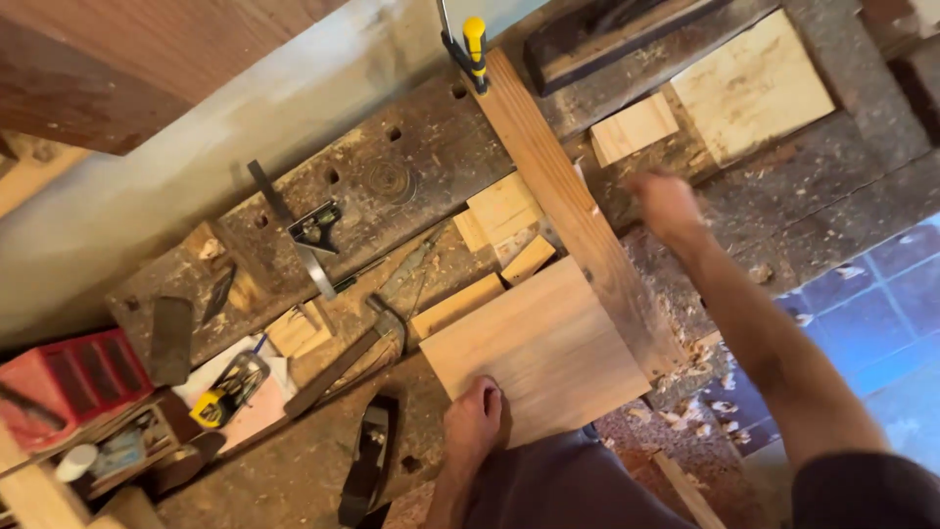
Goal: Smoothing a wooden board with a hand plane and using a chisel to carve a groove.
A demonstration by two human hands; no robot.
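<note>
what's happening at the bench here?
A person stands at a worn wooden workbench littered with shavings. The left hand rests flat on the near corner of a pale square board. The right hand, blurred, reaches out beyond a long plank that a yellow-handled clamp pins at its far end. A hammer, a combination square, a tape measure and wood offcuts lie to the left, untouched.

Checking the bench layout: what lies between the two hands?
In the head view, the square pale wooden board and the long clamped plank lie between left hand and right hand.
</note>
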